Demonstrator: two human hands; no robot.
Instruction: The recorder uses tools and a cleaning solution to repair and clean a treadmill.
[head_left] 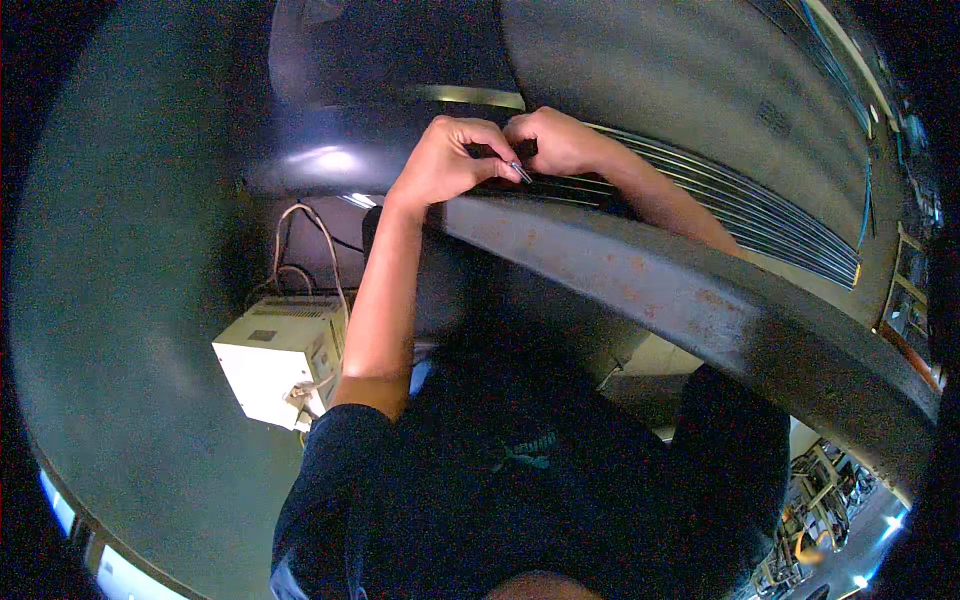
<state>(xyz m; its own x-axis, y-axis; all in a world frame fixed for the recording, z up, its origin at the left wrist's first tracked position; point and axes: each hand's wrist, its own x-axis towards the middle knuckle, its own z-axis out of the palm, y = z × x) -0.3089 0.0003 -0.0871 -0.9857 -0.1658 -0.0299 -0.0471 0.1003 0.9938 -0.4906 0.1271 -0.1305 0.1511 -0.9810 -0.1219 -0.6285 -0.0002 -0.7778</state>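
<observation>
My left hand (448, 165) reaches over the table edge with thumb and fingers pinched together. Between its fingertips is a small shiny metal piece (519, 172), too small to name. Close beside it, my right hand (560, 142) is curled closed above the table; whatever it holds is hidden behind its fingers. A bundle of long thin rods (740, 205) lies on the tabletop, running under my right forearm toward the right. Their left ends pass close to my two hands.
The grey metal table edge (600, 262), spotted with rust, crosses in front of my body. A glossy dark rounded surface (330, 155) stands at the left. Below it sits a white box (270, 360) with cables. Blue cords (866, 200) hang at the far right.
</observation>
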